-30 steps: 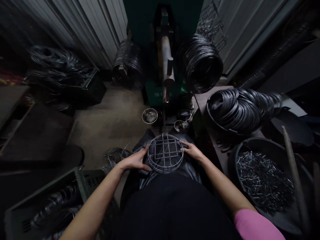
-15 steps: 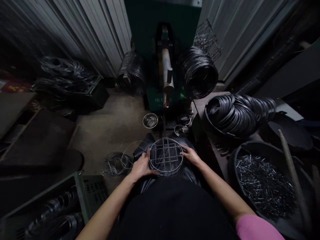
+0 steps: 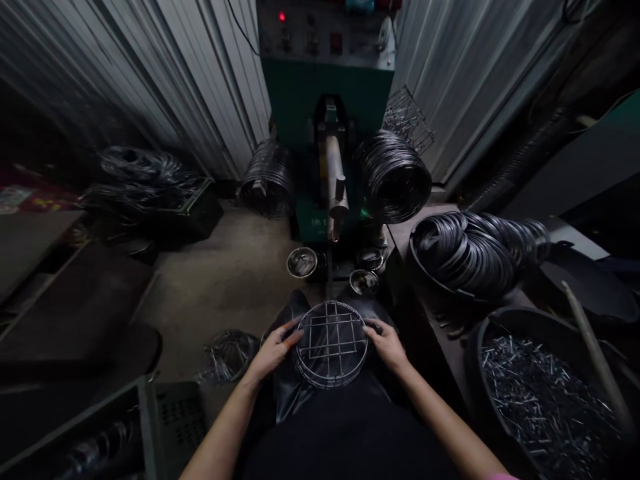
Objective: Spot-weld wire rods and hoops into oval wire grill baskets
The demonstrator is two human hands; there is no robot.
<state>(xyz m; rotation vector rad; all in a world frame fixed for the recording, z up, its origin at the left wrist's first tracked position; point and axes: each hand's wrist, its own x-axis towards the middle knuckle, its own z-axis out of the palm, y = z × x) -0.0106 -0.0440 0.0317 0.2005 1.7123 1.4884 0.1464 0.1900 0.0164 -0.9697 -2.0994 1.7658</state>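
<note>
Round wire grid (image 3: 331,343), seemingly steel, hand-held

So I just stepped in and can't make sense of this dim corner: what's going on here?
A seated person holds a round wire grid flat on the lap, left hand on its left rim and right hand on its right rim. Straight ahead stands a green machine with a red light on, flanked by coils of dark wire. To the right sit a heap of metal rings and a black tub of short metal pins.
</note>
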